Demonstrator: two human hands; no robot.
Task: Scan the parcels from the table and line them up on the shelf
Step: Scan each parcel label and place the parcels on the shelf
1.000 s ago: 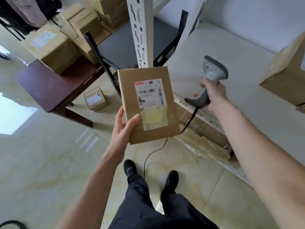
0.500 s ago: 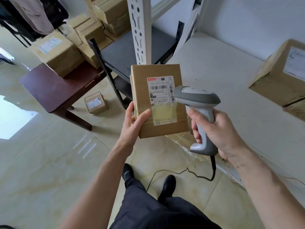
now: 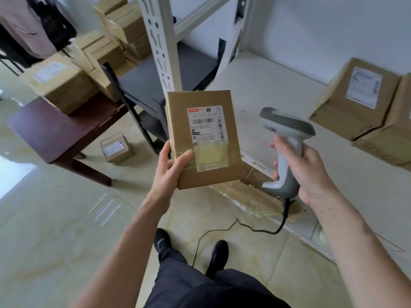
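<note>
Centre of frame: left hand (image 3: 171, 170) pinched flat parcel (image 3: 203, 138) by lower-left corner, label facing up for reading. Right of it, right hand (image 3: 304, 170) gripped scanner (image 3: 284, 147), head aimed at barcode. Shelf (image 3: 278, 103) upper right held two boxes (image 3: 353, 103).

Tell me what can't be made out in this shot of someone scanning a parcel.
- Shipping label on the held parcel, head view: text and barcode blurred, unreadable.
- Left hand fingers: hidden behind the parcel.
- Scanner window: faces away, so no beam is visible.
- Right-hand boxes on the shelf: the far one is cut by the frame edge.
- Scanner cable: its far end is hidden behind the legs.
</note>
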